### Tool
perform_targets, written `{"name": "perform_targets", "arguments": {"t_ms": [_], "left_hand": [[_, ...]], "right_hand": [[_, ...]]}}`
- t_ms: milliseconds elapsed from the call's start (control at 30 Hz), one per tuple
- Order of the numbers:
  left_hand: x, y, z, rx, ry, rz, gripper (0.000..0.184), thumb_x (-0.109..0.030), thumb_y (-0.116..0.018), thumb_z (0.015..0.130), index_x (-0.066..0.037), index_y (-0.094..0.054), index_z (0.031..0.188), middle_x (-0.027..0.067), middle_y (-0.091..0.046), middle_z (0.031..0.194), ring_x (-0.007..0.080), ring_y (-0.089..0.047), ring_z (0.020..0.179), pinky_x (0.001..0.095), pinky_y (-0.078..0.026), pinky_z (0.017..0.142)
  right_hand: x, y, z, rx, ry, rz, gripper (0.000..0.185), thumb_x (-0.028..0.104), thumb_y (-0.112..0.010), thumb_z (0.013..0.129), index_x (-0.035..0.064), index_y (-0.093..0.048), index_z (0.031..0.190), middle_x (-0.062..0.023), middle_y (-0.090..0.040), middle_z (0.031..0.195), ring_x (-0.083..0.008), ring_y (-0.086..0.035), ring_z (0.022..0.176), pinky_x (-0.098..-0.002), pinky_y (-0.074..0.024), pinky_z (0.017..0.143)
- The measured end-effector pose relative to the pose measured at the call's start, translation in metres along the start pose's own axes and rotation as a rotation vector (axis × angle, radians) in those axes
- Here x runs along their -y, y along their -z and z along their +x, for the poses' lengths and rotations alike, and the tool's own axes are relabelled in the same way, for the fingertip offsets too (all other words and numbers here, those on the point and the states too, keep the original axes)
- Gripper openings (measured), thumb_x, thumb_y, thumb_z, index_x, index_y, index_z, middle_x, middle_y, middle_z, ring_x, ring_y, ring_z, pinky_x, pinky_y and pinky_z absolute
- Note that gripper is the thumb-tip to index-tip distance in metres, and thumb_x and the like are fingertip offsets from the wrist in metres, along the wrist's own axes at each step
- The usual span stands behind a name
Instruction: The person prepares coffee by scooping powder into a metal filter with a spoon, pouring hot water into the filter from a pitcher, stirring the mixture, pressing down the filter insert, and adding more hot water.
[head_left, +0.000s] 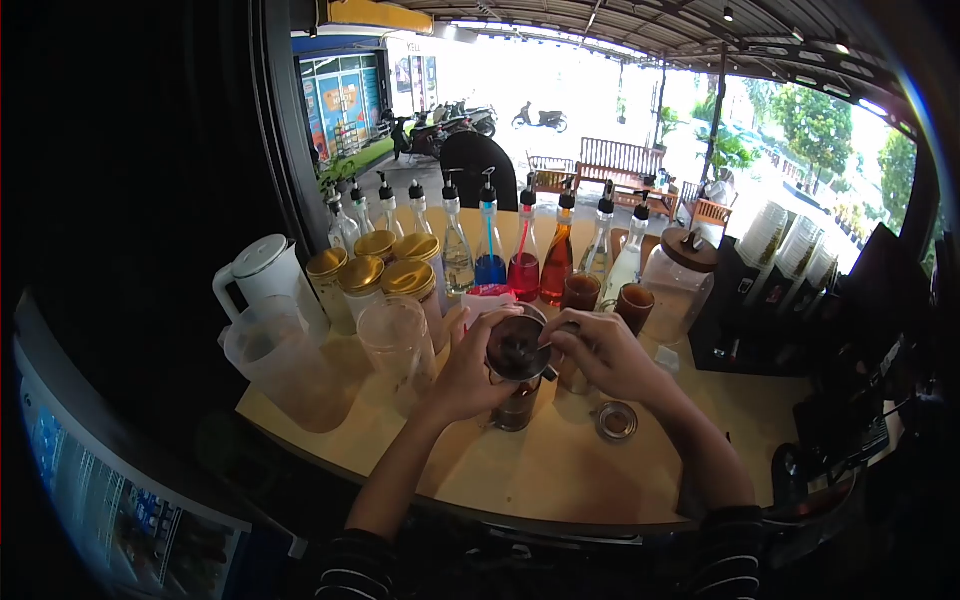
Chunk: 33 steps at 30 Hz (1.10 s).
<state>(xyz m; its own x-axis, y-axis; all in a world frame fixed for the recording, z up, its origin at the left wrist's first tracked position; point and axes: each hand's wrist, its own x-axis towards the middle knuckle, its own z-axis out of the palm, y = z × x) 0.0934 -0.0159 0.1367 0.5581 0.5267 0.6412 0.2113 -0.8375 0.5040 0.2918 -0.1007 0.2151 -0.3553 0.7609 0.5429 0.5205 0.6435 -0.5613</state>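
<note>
My left hand [473, 368] wraps round the side of a round metal cup [519, 345] with dark contents, over the middle of the counter. At the cup's right rim is my right hand [603, 352], its fingers pinched together on a thin utensil that reaches into the cup; the utensil is mostly hidden. Below the cup, a glass [514, 408] with dark brown content stands on the counter. Just behind my hands are a red and white packet [488, 295] and two brown-filled glasses, one [581, 292] left of the other [635, 306].
Syrup bottles [556, 262] with pumps line the back. Gold-lidded jars [408, 278], a white pitcher [268, 275] and clear plastic containers [290, 375] stand left. A small glass dish [616, 421], a wooden-lidded jar [680, 285] and stacked cups [765, 232] are right.
</note>
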Motion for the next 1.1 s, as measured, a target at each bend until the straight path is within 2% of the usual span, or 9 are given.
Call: {"name": "perform_targets", "arguments": {"t_ms": [67,133,200,233,467,733,833,900,1100], "left_hand": [[0.003,-0.001,0.005,-0.031,0.008,-0.048,0.078,-0.027,-0.08,0.067,-0.012,-0.039,0.132,0.0105,-0.052,0.129,0.0283,-0.046,0.126,0.0517,-0.016,0.112],[-0.001,-0.001,0.008,-0.057,0.042,-0.099,0.078,-0.029,-0.082,0.066,-0.011,-0.041,0.13,0.0118,-0.054,0.126,0.03,-0.048,0.123,0.0498,-0.021,0.111],[-0.004,0.002,0.012,-0.077,0.06,-0.095,0.077,-0.029,-0.084,0.063,-0.009,-0.045,0.126,0.0142,-0.056,0.121,0.0324,-0.05,0.119,0.0459,-0.03,0.106],[-0.001,0.003,0.013,-0.059,0.052,-0.054,0.079,-0.017,-0.085,0.062,-0.005,-0.042,0.127,0.0116,-0.054,0.123,0.0233,-0.053,0.119,0.0368,-0.042,0.102],[-0.002,-0.002,0.013,-0.111,0.122,-0.18,0.08,-0.02,-0.089,0.061,-0.003,-0.045,0.126,0.0122,-0.055,0.122,0.0209,-0.053,0.118,0.0357,-0.041,0.103],[-0.008,-0.011,0.014,-0.202,0.222,-0.122,0.079,-0.032,-0.091,0.059,-0.003,-0.05,0.12,0.0124,-0.064,0.11,0.0226,-0.062,0.106,0.0366,-0.049,0.094],[-0.009,-0.016,0.015,-0.215,0.321,-0.243,0.073,-0.017,-0.089,0.062,-0.004,-0.047,0.12,0.0083,-0.054,0.118,0.0181,-0.054,0.115,0.0337,-0.044,0.101],[-0.015,-0.019,0.015,-0.221,0.343,-0.248,0.073,-0.018,-0.089,0.062,-0.004,-0.047,0.12,0.0084,-0.054,0.118,0.0181,-0.054,0.115,0.0338,-0.044,0.101],[-0.011,-0.022,0.014,-0.246,0.291,-0.181,0.074,-0.021,-0.09,0.063,-0.004,-0.046,0.119,0.0089,-0.055,0.117,0.0183,-0.055,0.114,0.0347,-0.045,0.101]], "right_hand": [[-0.001,0.002,-0.008,-0.009,-0.068,0.087,0.014,0.008,-0.049,0.096,-0.0025,-0.058,0.099,-0.0099,-0.062,0.079,-0.0164,-0.064,0.074,-0.0295,-0.0501,0.071],[-0.004,0.005,-0.017,-0.276,-0.163,0.359,0.016,0.011,-0.048,0.099,-0.0013,-0.058,0.1,-0.0047,-0.062,0.079,-0.0097,-0.06,0.074,-0.026,-0.0486,0.068],[-0.019,0.014,-0.027,-0.344,-0.13,0.415,0.018,0.012,-0.046,0.1,-0.0009,-0.059,0.1,-0.0025,-0.06,0.078,-0.0064,-0.056,0.072,-0.0227,-0.0457,0.066],[-0.025,0.019,-0.033,-0.45,-0.183,0.508,0.018,0.013,-0.046,0.099,-0.001,-0.059,0.1,-0.0034,-0.059,0.077,-0.0069,-0.055,0.07,-0.0225,-0.0448,0.065],[-0.062,0.035,-0.076,-0.623,-0.31,0.752,0.019,0.014,-0.047,0.099,-0.0013,-0.058,0.102,-0.0072,-0.06,0.077,-0.0112,-0.055,0.067,-0.024,-0.0454,0.066],[-0.077,-0.008,-0.1,-0.309,-0.341,0.325,0.019,0.014,-0.062,0.093,-0.0025,-0.065,0.101,-0.0072,-0.068,0.084,-0.0101,-0.063,0.075,-0.0254,-0.0509,0.07],[-0.089,-0.03,-0.109,-0.23,-0.34,0.151,0.02,0.013,-0.065,0.089,-0.0012,-0.067,0.103,-0.0111,-0.07,0.085,-0.0146,-0.067,0.075,-0.0272,-0.0524,0.069],[-0.09,-0.038,-0.111,-0.155,-0.28,-0.017,0.021,0.012,-0.067,0.087,-0.0011,-0.067,0.104,-0.015,-0.07,0.087,-0.0223,-0.069,0.075,-0.0309,-0.0533,0.069],[-0.103,-0.056,-0.121,-0.033,-0.114,-0.133,0.014,0.007,-0.067,0.083,-0.0006,-0.066,0.095,-0.0121,-0.067,0.084,-0.0292,-0.065,0.073,-0.0359,-0.0522,0.065]]}}
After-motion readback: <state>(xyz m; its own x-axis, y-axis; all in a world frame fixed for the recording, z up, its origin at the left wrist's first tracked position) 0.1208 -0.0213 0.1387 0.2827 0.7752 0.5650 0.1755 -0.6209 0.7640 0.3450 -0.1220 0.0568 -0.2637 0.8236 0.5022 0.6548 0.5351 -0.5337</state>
